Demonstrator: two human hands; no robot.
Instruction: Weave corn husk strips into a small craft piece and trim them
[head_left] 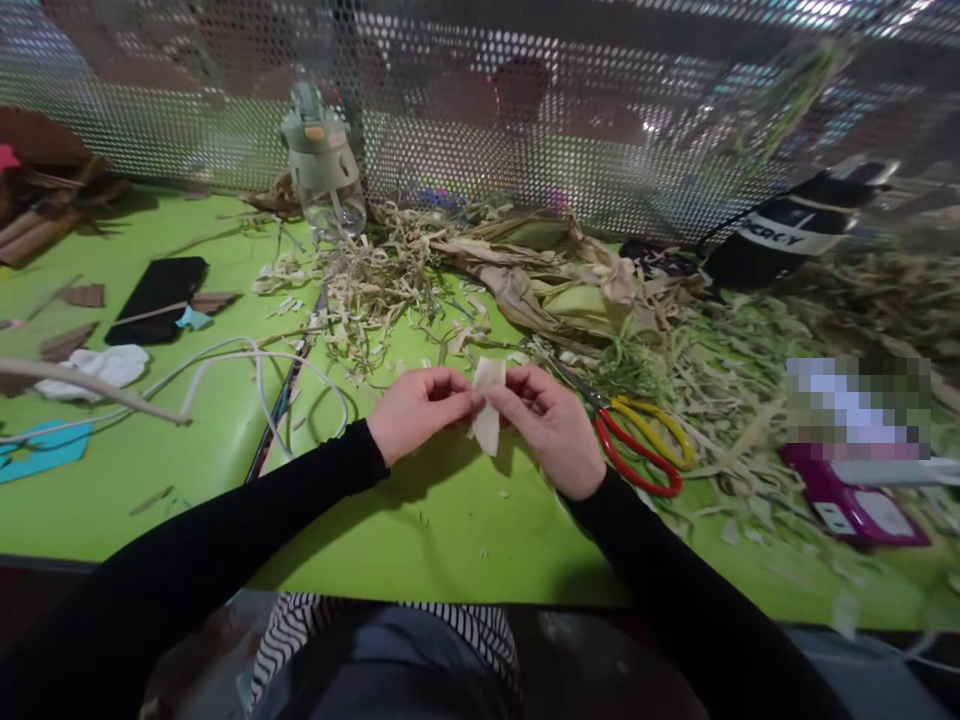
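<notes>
Between my two hands is a pale strip of dried corn husk (489,405), held over the green table (450,540). My left hand (424,410) pinches its left edge with thumb and fingertips. From the other side my right hand (553,425) grips it, thumb lying across the strip. Just right of my right hand lie scissors (649,440) with one red and one yellow handle, their blades pointing toward the husks. Behind the hands sits a pile of whole dried husks (570,290), with shredded husk strips (382,280) to its left.
A clear water bottle (326,170) stands by the perforated metal screen (480,120). At left lie a black phone (157,300), a white cable (259,355) and a crumpled tissue (101,370). To the right are a black bottle (787,235), a purple object (862,505) and scattered scraps.
</notes>
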